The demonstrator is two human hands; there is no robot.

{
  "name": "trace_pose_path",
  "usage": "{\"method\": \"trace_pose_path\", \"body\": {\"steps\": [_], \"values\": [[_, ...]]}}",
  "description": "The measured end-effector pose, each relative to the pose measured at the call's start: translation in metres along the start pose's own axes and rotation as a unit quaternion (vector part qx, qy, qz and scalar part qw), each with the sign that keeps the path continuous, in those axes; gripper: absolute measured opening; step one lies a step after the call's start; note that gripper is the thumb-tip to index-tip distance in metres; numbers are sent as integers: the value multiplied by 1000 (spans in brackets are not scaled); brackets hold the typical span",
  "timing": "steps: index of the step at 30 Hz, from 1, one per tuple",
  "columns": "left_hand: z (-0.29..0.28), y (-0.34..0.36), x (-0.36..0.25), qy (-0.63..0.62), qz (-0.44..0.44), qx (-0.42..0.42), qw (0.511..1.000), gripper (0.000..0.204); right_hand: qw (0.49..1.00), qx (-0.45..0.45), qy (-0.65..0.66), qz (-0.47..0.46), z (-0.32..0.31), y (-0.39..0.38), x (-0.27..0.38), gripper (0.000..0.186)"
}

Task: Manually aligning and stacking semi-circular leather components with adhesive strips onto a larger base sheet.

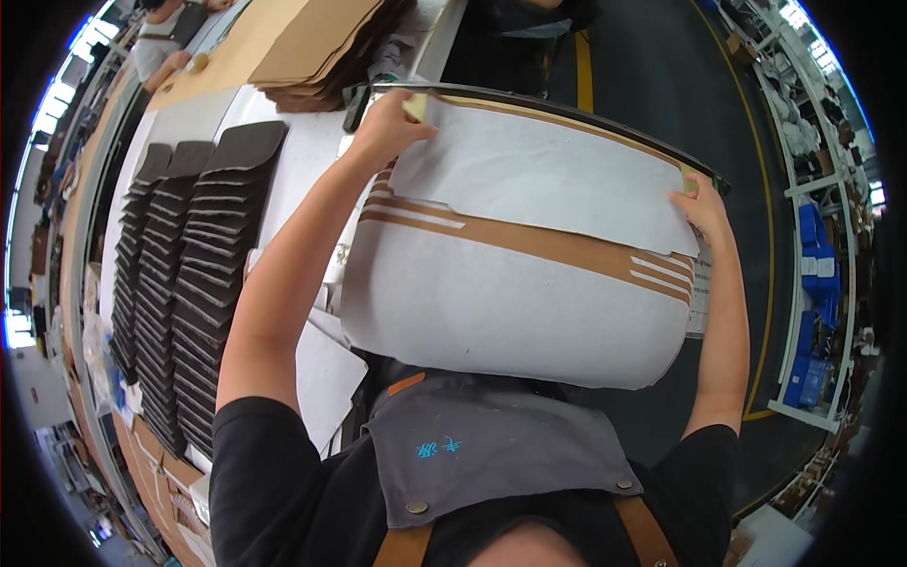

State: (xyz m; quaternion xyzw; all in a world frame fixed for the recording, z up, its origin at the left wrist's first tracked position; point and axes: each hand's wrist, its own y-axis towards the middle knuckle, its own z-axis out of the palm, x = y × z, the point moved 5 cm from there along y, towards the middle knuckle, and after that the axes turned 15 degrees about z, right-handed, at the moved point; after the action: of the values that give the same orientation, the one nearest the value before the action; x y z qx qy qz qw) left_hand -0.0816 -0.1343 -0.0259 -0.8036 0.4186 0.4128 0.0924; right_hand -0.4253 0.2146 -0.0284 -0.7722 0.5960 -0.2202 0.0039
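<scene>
A white sheet (539, 170) spans the far half of the work surface in front of me. My left hand (389, 130) grips its far left corner between thumb and fingers, beside a small pale yellow piece (416, 107). At the far right corner my right hand (701, 205) pinches the sheet, next to another yellow bit (689, 180). Beneath lies a brown board (529, 238) with white stripes near both ends. A larger white panel (520, 307) with rounded near corners covers the part closest to my body.
Three rows of overlapping dark grey pads (203, 274) lie on the table to my left. A stack of brown sheets (321, 52) stands at the far left. Shelving with blue bins (817, 265) lines the right side. Another person (161, 47) is at the far left.
</scene>
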Motion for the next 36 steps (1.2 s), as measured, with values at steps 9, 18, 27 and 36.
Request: {"method": "trace_pose_path", "body": {"steps": [9, 18, 27, 36], "values": [[-44, -64, -128, 3, 390, -226, 893, 9, 990, 28, 142, -4, 0, 5, -5, 66], [-190, -205, -89, -108, 130, -465, 869, 18, 870, 280, 330, -237, -18, -91, 163, 24], [-180, -503, 20, -58, -192, -570, 797, 17, 793, 359, -45, -491, 154, -271, 307, 54], [-125, -550, 47, -133, -259, -562, 774, 14, 667, 241, -239, -664, 192, -340, 329, 20]]}}
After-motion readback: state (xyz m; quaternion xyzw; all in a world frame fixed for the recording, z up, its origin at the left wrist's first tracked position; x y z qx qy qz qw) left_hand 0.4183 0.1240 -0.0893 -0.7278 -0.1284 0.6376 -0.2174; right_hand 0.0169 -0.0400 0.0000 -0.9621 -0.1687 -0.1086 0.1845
